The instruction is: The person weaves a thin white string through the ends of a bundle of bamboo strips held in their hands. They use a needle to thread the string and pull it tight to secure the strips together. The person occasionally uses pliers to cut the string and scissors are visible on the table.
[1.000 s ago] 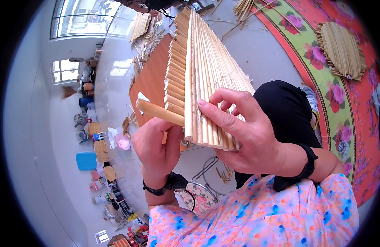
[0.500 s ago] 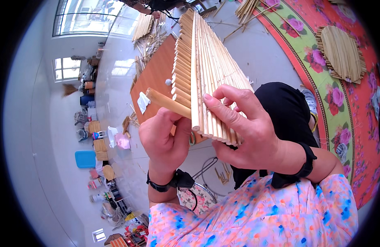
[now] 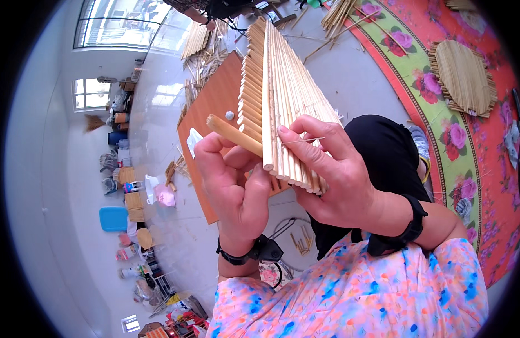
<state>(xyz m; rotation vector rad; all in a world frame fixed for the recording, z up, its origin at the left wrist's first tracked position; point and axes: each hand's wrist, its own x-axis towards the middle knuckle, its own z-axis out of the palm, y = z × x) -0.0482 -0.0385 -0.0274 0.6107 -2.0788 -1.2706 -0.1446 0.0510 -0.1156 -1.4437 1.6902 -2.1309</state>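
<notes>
A stiff panel of pale reed stalks (image 3: 293, 107) laid side by side stands up tilted in front of me, with a second layer of cut stalks jutting out along its left side. My right hand (image 3: 333, 169) grips its near right edge, thumb and fingers on opposite faces. A thin needle-like strand (image 3: 308, 139) lies across that hand's fingers; I cannot tell whether it is needle or thread. At the lower left, a thicker stalk (image 3: 231, 134) sticks out. Beside and under it, my left hand (image 3: 234, 188) is closed with curled fingers; what they pinch is hidden.
A brown board (image 3: 209, 107) lies beyond the panel, bearing a small grey ball (image 3: 229, 115) and white tissue (image 3: 194, 141). Loose stalks (image 3: 338, 19) are scattered on the floor. Right, a flowered mat (image 3: 454, 135) carries an oval reed panel (image 3: 465, 76). Another person's hand (image 3: 209, 23) shows at the top.
My left hand has shifted slightly right, its wrist turning and its fingers curling differently beneath the stalk. The thick stalk's end has moved a little right and up. My right hand keeps its grip.
</notes>
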